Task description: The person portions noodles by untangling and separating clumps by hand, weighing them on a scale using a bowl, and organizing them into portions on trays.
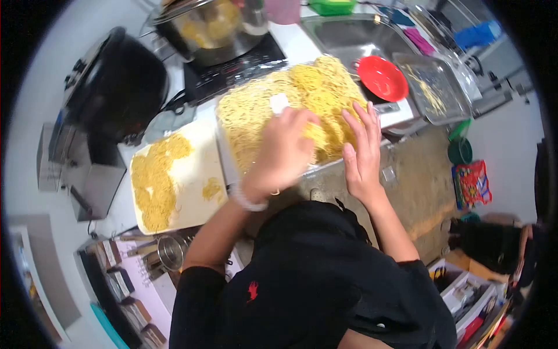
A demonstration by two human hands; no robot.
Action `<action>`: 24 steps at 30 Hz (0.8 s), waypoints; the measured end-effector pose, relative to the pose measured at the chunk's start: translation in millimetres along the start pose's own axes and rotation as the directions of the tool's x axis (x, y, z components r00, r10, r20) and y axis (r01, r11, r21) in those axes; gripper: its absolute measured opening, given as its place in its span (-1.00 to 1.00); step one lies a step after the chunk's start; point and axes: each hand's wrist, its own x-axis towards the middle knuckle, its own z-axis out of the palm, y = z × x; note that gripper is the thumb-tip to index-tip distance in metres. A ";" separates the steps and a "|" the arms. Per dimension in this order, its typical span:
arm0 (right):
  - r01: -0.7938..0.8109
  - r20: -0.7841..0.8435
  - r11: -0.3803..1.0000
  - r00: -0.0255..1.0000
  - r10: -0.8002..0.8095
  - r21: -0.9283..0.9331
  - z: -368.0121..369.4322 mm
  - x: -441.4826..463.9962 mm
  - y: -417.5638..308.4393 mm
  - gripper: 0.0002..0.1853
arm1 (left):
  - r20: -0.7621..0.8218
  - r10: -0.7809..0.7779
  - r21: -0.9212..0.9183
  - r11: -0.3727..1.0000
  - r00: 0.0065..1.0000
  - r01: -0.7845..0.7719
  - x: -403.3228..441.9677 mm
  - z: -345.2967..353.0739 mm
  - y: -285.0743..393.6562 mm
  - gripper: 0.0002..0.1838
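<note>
My right hand (365, 154), fingers spread, sits at the yellow noodles' (244, 110) edge, perhaps steadying them; my left hand (283, 148) curls near a white piece (279, 102), pinch unclear to me.

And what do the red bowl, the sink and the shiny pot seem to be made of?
Red bowl: probably glossy plastic; its even, bright colour suggests this, though enamel is possible.
Sink: metal, likely stainless steel, by its grey sheen.
Shiny pot: apparently polished metal, as its side seems to mirror yellow.
</note>
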 end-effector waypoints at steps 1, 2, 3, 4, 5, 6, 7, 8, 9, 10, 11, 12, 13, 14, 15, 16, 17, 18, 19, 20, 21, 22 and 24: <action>0.034 0.027 0.999 0.999 -0.035 0.010 5.8 1.5 -4.4 -0.48 | -0.046 -0.029 0.283 0.958 0.999 0.041 -7.3 19.7 7.6 -0.65; 0.067 0.051 0.998 0.996 -0.068 0.021 12.2 3.0 -8.8 -0.47 | -0.049 -0.002 0.298 0.954 0.999 0.016 -11.5 31.7 5.8 -0.57; 0.090 0.080 0.995 0.992 -0.093 0.042 18.1 5.0 -12.7 -0.46 | -0.074 0.007 0.328 0.945 0.997 0.018 -14.9 33.8 5.8 -0.52; 0.119 0.114 0.992 0.986 -0.123 0.036 24.5 7.8 -16.5 -0.45 | -0.056 0.010 0.287 0.958 0.998 0.006 -18.4 26.0 9.3 -0.43; 0.143 0.150 0.989 0.978 -0.146 0.026 29.3 8.9 -19.9 -0.45 | -0.055 0.010 0.289 0.957 0.998 0.007 -20.0 14.4 8.5 -0.45; 0.166 0.185 0.986 0.969 -0.165 0.010 32.7 9.7 -22.3 -0.45 | -0.052 0.012 0.285 0.958 0.999 0.004 -20.9 -1.0 5.8 -0.46; 0.188 0.235 0.982 0.956 -0.176 -0.029 36.1 10.7 -23.9 -0.49 | -0.107 0.030 0.204 0.979 0.994 -0.008 -22.2 -20.7 -7.1 -0.49; 0.211 0.283 0.975 0.941 -0.183 -0.071 40.4 11.4 -24.9 -0.54 | -0.162 0.047 0.120 0.992 0.986 -0.028 -23.5 -44.5 -22.8 -0.52; 0.236 0.329 0.965 0.926 -0.187 -0.114 45.3 12.1 -25.3 -0.59 | -0.332 -0.086 0.007 0.996 0.939 0.094 -28.8 -60.1 -40.1 -0.58; 0.260 0.374 0.953 0.909 -0.186 -0.157 50.2 11.6 -25.7 -0.63 | -0.474 -0.228 -0.125 0.973 0.851 0.191 -36.8 -74.7 -61.2 -0.64; 0.294 0.274 0.940 0.931 -0.240 -0.175 56.8 10.5 -24.9 -0.75 | -0.525 -0.253 0.114 0.925 0.813 0.362 -43.1 -97.5 -84.6 -0.68; 0.299 0.270 0.938 0.931 -0.246 -0.174 59.5 9.3 -24.1 -0.75 | -0.569 -0.278 0.250 0.838 0.774 0.485 -59.6 -109.1 -113.1 -0.67; 0.302 0.264 0.937 0.931 -0.251 -0.177 61.2 8.8 -23.0 -0.75 | -0.614 -0.287 0.371 0.717 0.735 0.590 -74.5 -114.0 -141.5 -0.67; 0.302 0.257 0.935 0.933 -0.251 -0.187 60.9 8.9 -21.2 -0.75 | -0.616 -0.353 0.383 0.647 0.704 0.659 -84.8 -114.1 -161.2 -0.66; 0.305 0.254 0.934 0.933 -0.254 -0.187 60.8 9.7 -20.1 -0.75 | -0.617 -0.412 0.396 0.574 0.671 0.717 -93.2 -111.7 -177.2 -0.65; 0.303 0.252 0.934 0.934 -0.252 -0.189 61.0 9.3 -20.8 -0.75 | -0.615 -0.468 0.411 0.497 0.635 0.764 -98.2 -109.9 -187.4 -0.64; 0.299 0.251 0.935 0.936 -0.248 -0.193 60.6 8.7 -21.9 -0.74 | -0.595 -0.405 0.436 0.563 0.694 0.702 -99.9 -108.9 -192.2 -0.65; 0.297 0.259 0.934 0.935 -0.242 -0.199 59.5 8.4 -22.9 -0.74 | -0.573 -0.340 0.457 0.622 0.745 0.636 -103.2 -106.2 -196.4 -0.66; 0.296 0.269 0.933 0.933 -0.237 -0.204 58.4 9.0 -23.8 -0.73 | -0.552 -0.273 0.473 0.675 0.788 0.566 -106.0 -104.0 -198.2 -0.66; 0.298 0.279 0.932 0.931 -0.236 -0.208 57.4 9.5 -24.3 -0.72 | -0.554 -0.294 0.429 0.701 0.779 0.569 -106.8 -104.1 -196.6 -0.67; 0.289 0.311 0.933 0.926 -0.215 -0.216 57.6 8.4 -23.7 -0.75 | -0.557 -0.314 0.385 0.723 0.769 0.574 -107.8 -106.0 -195.3 -0.68; 0.267 0.295 0.942 0.934 -0.201 -0.203 56.5 8.3 -25.1 -0.75 | -0.561 -0.335 0.340 0.740 0.757 0.580 -109.8 -109.5 -195.6 -0.69; 0.221 0.262 0.960 0.950 -0.173 -0.169 52.9 8.1 -29.8 -0.75 | -0.619 -0.319 0.180 0.832 0.717 0.525 -119.2 -122.2 -207.2 -0.80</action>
